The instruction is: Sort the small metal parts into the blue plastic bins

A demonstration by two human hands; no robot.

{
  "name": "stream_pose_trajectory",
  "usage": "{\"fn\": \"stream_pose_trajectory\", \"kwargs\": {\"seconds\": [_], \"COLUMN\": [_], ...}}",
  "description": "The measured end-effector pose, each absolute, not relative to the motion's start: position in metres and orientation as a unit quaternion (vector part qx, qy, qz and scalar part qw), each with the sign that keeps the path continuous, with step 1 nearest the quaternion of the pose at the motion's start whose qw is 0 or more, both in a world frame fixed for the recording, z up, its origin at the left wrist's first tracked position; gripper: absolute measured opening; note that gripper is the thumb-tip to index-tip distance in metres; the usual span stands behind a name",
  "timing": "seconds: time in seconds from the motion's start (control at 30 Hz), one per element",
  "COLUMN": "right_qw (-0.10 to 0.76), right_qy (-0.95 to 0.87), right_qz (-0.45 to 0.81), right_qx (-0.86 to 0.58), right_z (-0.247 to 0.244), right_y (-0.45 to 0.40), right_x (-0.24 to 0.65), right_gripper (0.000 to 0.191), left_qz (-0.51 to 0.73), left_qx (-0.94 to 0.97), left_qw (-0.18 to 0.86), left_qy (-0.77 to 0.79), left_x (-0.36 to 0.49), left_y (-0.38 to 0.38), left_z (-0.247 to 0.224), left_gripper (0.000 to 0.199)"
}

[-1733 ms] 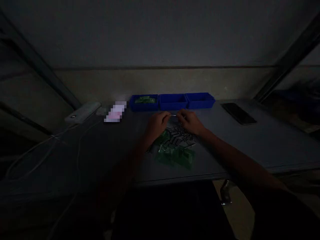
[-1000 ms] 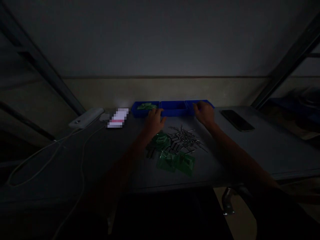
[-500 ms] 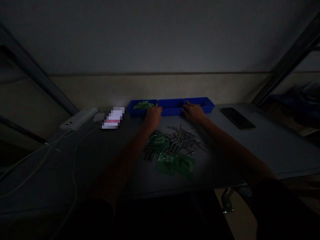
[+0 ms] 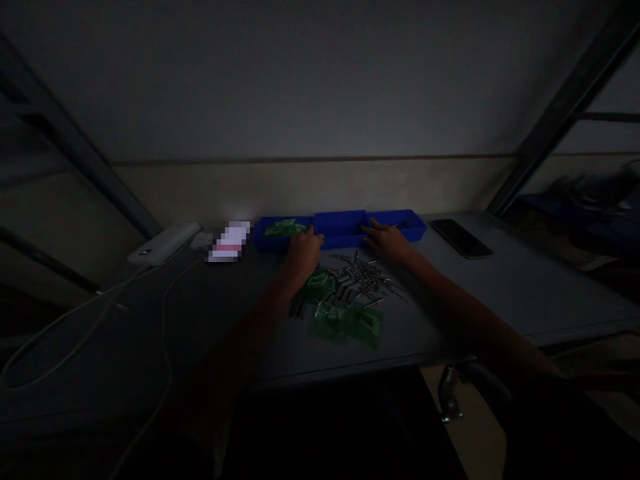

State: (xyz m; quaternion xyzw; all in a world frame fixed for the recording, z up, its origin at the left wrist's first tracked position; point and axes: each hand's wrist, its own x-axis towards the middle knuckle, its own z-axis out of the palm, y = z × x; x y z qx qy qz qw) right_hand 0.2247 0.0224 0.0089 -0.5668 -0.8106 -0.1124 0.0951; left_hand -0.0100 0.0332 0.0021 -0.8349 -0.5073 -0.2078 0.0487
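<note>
Three blue plastic bins stand side by side along the wall. My left hand (image 4: 303, 255) is closed at the front left corner of the middle blue bin (image 4: 343, 241), beside the left blue bin (image 4: 270, 245). At the middle bin's right end, my right hand (image 4: 389, 243) has its fingers over the rim, next to the right blue bin (image 4: 414, 233). Green packets (image 4: 286, 228) lie in the left bin. Below the hands is a pile of thin metal shafts (image 4: 367, 277), with a green packet (image 4: 319, 283) among them and more green packets (image 4: 363, 325) in front.
A phone with a lit, blurred screen (image 4: 230, 243) and a white power bank (image 4: 164, 245) with white cables (image 4: 165, 333) lie at the left. A dark phone (image 4: 461, 238) rests at the right. Metal posts (image 4: 540, 133) stand at both sides of the grey table (image 4: 520, 293).
The view has tilted up a little and shifted, so the scene sits slightly differently in the picture. Both hands stay at the ends of the middle bin.
</note>
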Motion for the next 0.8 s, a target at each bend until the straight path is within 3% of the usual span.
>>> {"fn": "stream_pose_trajectory", "kwargs": {"seconds": [0.2,0.57,0.8], "right_qw": [0.102,0.119,0.132], "right_qy": [-0.8,-0.814,-0.812], "right_qz": [-0.11,-0.086,-0.084], "right_qx": [-0.58,-0.563,-0.562], "right_z": [0.006,0.005,0.005], "right_y": [0.022,0.026,0.025], "right_x": [0.222,0.222,0.225], "right_gripper": [0.046,0.045,0.043], "left_qz": [-0.16,-0.167,-0.138], "left_qx": [-0.821,-0.816,-0.823], "left_qw": [0.123,0.103,0.116], "left_qy": [-0.534,-0.543,-0.538], "left_x": [-0.008,-0.009,-0.009], "left_y": [0.019,0.018,0.017], "left_z": [0.01,0.015,0.015], "left_gripper": [0.028,0.028,0.039]}}
